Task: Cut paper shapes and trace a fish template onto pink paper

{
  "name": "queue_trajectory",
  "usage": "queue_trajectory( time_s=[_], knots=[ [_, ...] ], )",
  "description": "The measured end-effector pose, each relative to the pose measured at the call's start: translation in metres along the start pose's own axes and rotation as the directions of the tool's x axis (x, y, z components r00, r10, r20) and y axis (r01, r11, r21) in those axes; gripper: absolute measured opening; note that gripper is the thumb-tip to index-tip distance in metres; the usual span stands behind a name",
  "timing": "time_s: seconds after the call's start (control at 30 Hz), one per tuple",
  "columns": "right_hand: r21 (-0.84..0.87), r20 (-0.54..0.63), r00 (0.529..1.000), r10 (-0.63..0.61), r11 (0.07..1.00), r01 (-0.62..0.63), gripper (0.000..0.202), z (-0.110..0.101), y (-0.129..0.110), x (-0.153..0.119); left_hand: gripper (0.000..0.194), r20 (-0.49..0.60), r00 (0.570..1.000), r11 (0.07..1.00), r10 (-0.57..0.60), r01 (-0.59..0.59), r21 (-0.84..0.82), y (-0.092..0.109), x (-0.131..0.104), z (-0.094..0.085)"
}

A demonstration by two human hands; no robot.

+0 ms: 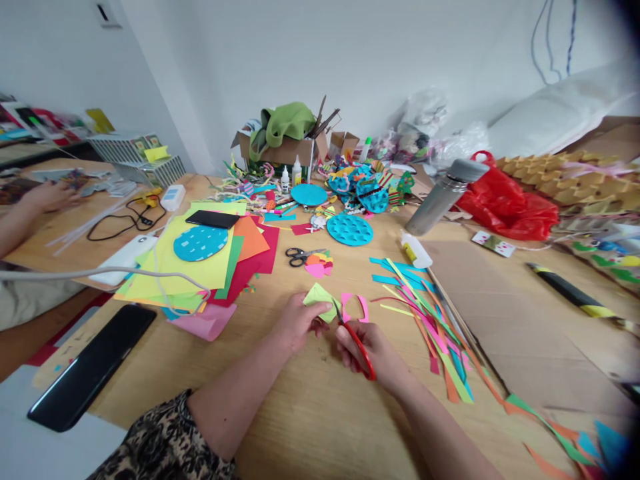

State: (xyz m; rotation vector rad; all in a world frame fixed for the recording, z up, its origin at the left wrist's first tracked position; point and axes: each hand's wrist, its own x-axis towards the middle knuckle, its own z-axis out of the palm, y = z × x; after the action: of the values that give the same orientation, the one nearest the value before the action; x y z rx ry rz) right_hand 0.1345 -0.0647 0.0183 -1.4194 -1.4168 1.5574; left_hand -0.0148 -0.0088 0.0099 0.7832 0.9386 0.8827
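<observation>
Between thumb and fingers, my left hand (299, 325) pinches a small piece of light green paper (316, 298). My right hand (376, 348) grips red-handled scissors (361, 350), whose blades meet the paper's right edge. Just behind the blades lies a pink paper offcut (358, 305) with a curved cut-out. Farther back, several cut pieces in pink, orange and yellow (319, 265) rest beside black-handled scissors (296, 256). Long coloured paper strips (440, 327) are spread to the right of my right hand.
Stacked coloured paper (150, 267) lies left with a phone (213, 219) on top. A larger black phone (93, 367) sits at the near left edge. On the right are cardboard (500, 320), a steel bottle (437, 200) and a cutter knife (570, 288). Another person's hand (50, 197) works far left.
</observation>
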Motion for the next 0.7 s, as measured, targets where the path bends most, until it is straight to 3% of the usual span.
queue_trajectory(
  time_s=[0.7],
  knots=[
    [-0.009,-0.001,1.0,-0.015,1.0,0.015,0.055,-0.0019,0.0016,0.0009,0.019,0.023,1.0,1.0,-0.009,0.009,0.004,0.0003,-0.0009,-0.0011]
  ],
)
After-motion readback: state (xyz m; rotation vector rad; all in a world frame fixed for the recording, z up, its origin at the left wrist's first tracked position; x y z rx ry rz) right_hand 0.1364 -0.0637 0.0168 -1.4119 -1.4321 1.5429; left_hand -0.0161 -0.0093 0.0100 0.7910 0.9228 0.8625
